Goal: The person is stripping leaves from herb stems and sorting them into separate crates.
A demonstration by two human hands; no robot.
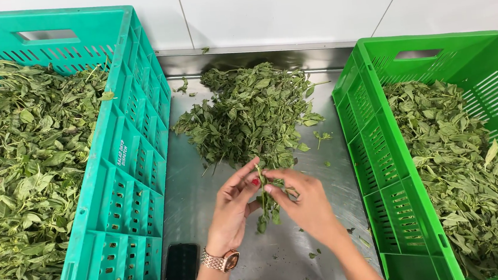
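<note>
Observed from beside the bench: a leafy herb sprig [267, 202] is held between both hands over the stainless steel table [194, 192], just in front of the loose heap of picked greens [253, 113] that lies mid-table. The left hand [234, 209], with a rose-gold wristwatch [222, 260] on its wrist, is pinched shut on the upper stem with thumb and forefinger; the right hand [307, 203] is also closed on the sprig, fingertips meeting the left at the stem top, with leaves showing beneath its fingers. The sprig hangs down from the pinch, leaves drooping below the hands. Judgement: very light, limp and soft; the stem looks thin and pliable, likely to bend rather than snap cleanly, and the leaves look easily bruised or torn. Best purchase appears to be on the stem itself, near the top, with a light fingertip pinch; gripping the leaf mass would crush it. Left of the heap stands a teal plastic crate [127, 167] filled with stemmed greens; right of the heap, a green plastic crate [374, 148] holds looser leaves. A dark phone [179, 270] lies near the left wrist, well short of the heap. Stray leaf scraps dot the table around the heap.
</note>
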